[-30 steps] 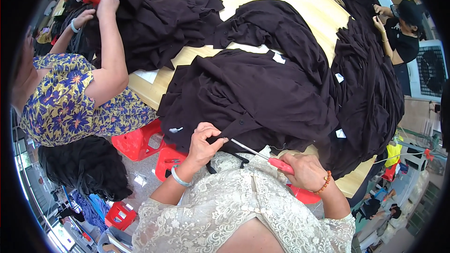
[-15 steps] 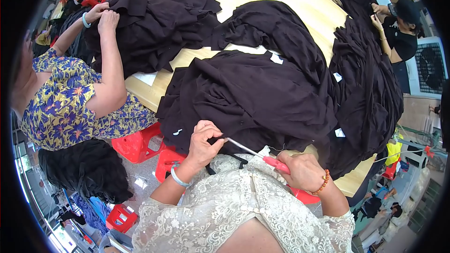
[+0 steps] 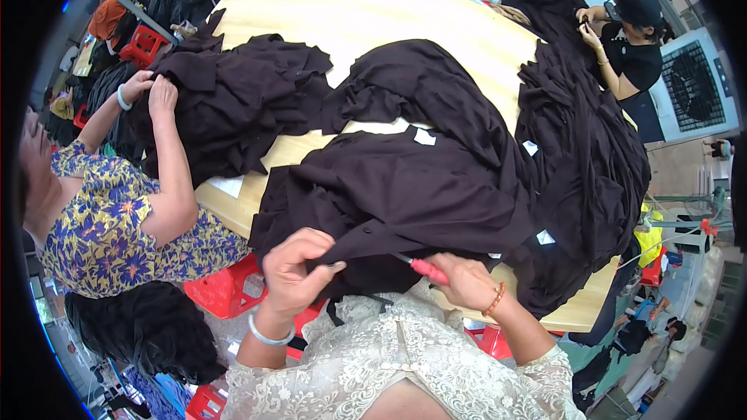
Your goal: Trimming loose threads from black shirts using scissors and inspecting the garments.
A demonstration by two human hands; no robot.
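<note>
While my left hand [image 3: 294, 271] pinches the near hem of the dark brown cotton garment [image 3: 405, 194] at seven o'clock of the pile, my right hand [image 3: 465, 280] at five o'clock closes around the red-handled metal thread snips [image 3: 424, 267], blade pointing toward the pinched fold. That garment lies spread across the pale wooden table [image 3: 373, 15]. Toward ten o'clock, a co-worker in a yellow-and-blue floral top [image 3: 101, 233] rests both hands on another dark heap [image 3: 233, 101]. At two o'clock, a person in black [image 3: 634, 47] bends over more cloth.
</note>
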